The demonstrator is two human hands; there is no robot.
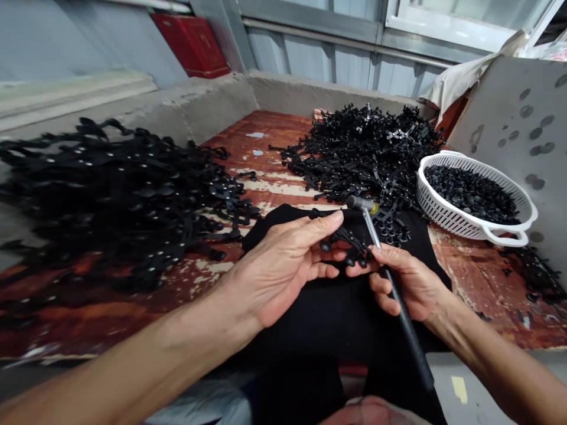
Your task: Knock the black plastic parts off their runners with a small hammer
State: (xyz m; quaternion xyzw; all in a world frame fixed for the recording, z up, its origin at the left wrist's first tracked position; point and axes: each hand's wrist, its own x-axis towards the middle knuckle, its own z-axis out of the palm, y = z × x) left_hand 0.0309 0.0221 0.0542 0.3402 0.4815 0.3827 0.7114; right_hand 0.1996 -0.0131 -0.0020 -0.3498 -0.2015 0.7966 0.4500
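Observation:
My left hand [287,254] is closed round a black linkage piece [348,242], thin riveted bars with round knobs at their ends. The thumb presses on it from above and the fingers lie beneath. My right hand [405,274] grips a small hammer [405,330] by its dark handle, just below the metal shaft. Its head, dark on one end and yellow on the other, points up and away from me. The right fingertips also touch the near end of the linkage piece. A black cloth [310,313] lies below both hands.
A large heap of black linkage pieces [363,153] covers the back of the worn red-brown table [212,271]; another heap [124,200] stands at the left. A white basket [478,227] of small black parts is at the right, beside an upright grey board [509,112]. Loose parts [534,268] lie nearby.

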